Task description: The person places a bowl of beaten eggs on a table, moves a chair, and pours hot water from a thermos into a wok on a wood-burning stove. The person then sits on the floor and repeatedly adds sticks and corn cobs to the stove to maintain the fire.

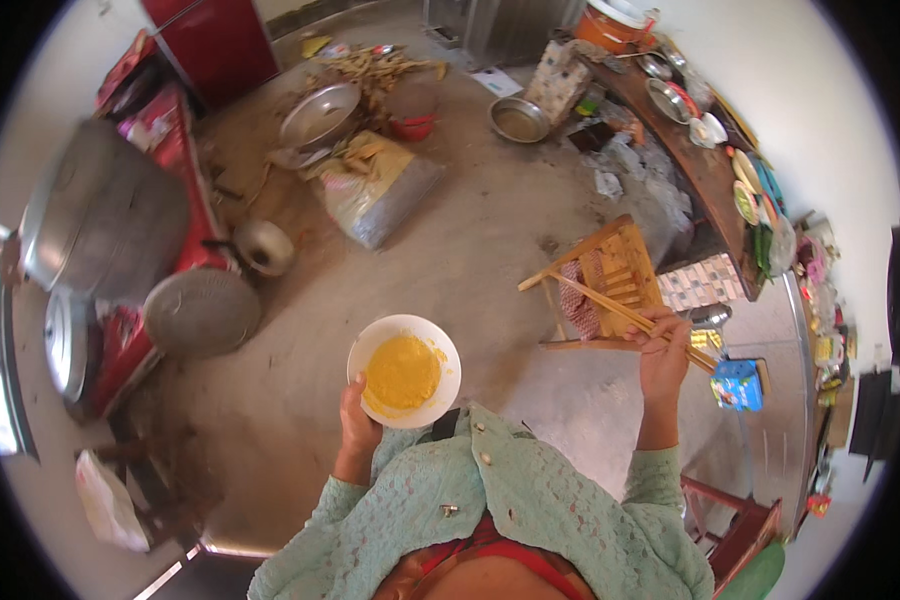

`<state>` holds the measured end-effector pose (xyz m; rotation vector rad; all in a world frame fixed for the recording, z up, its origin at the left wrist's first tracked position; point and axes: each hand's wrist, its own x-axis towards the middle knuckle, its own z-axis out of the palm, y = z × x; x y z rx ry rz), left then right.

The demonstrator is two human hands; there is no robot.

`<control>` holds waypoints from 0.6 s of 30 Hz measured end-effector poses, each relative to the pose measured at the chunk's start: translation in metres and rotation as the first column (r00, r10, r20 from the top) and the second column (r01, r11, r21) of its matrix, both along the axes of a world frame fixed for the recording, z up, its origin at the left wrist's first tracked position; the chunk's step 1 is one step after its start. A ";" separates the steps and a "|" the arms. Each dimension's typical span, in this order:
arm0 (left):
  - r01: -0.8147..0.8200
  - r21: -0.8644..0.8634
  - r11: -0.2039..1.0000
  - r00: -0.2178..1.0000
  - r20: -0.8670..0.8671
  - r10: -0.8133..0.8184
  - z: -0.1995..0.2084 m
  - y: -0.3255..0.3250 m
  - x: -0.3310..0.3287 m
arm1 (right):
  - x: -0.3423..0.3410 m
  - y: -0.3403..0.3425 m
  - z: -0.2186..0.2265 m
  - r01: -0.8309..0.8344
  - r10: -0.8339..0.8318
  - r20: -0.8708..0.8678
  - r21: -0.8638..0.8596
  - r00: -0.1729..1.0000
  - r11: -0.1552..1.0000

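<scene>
A white bowl [444, 398] rests in my left hand [360, 418], whose fingers wrap its near left rim and underside. Inside it lies a yellow, thick, grainy mixture [403, 373], with some smeared up the wall. Away to the right, my right hand [663, 352] is closed around a pair of chopsticks [610, 303]. Their tips point up and left, well apart from the bowl. Past that hand, a blue box [738, 386] sits by the chopsticks' rear ends.
A wooden chair [620, 285] with a checked cloth [579, 300] stands ahead to the right. Further off are a filled sack [375, 190] and metal basins [519, 120]. Large metal pots [110, 215] line the left. A cluttered wooden counter [695, 150] runs along the right.
</scene>
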<state>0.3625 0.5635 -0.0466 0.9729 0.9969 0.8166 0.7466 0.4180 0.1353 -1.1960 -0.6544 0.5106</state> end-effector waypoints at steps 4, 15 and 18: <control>0.059 -0.423 0.904 0.931 0.351 0.103 0.048 0.070 0.056 | 0.032 0.002 0.031 0.281 -0.281 0.032 -0.009 0.959 0.960; 0.043 -0.212 0.976 0.959 0.283 0.019 0.028 0.213 0.185 | 0.127 0.028 0.024 0.427 -0.427 -0.013 -0.018 0.904 0.904; 0.088 -0.425 0.901 0.887 0.446 0.124 0.091 0.245 0.236 | 0.174 0.053 0.021 0.427 -0.424 -0.084 0.024 0.902 0.904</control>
